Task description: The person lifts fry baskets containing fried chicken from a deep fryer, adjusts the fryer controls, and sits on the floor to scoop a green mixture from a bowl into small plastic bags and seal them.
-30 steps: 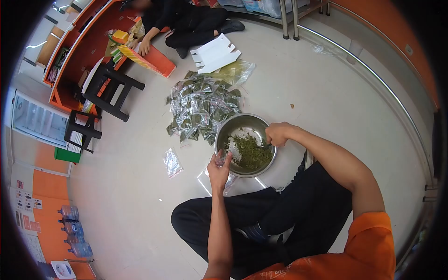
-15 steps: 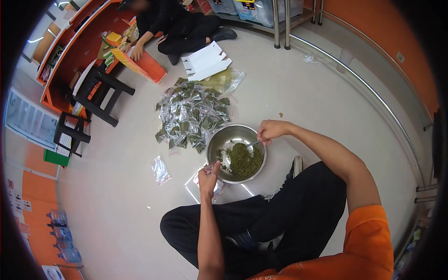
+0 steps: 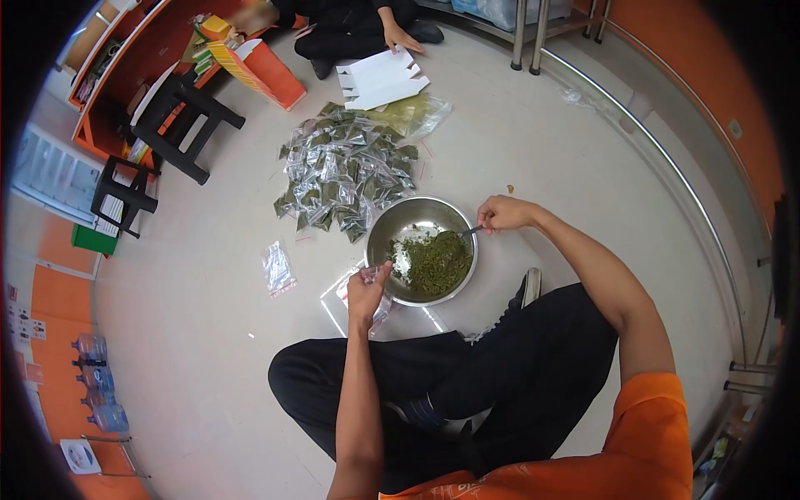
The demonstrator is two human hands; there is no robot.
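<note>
A round steel bowl (image 3: 376,268) on the floor holds loose, chopped green leaf material (image 3: 439,265). My right hand (image 3: 502,214) is closed on the handle of a spoon (image 3: 472,231) at the bowl's right rim; the spoon's head is in the green material. At the bowl's lower left rim my left hand (image 3: 367,290) pinches a clear plastic bag (image 3: 379,311). Beyond the bowl lies a pile of small clear bags (image 3: 346,171) filled with green material. Flat clear bags (image 3: 278,268) lie on the floor to the left.
Another person's hand (image 3: 402,37) touches a white cardboard piece (image 3: 383,79) at the top. An orange box (image 3: 262,73) stands near black stools (image 3: 185,125) at the upper left. A metal rail (image 3: 658,150) curves along the right. My crossed legs are below the bowl.
My right hand has drawn back to the bowl's right rim with the spoon. The other person's hand has moved from the orange box to the white cardboard. The view has shifted.
</note>
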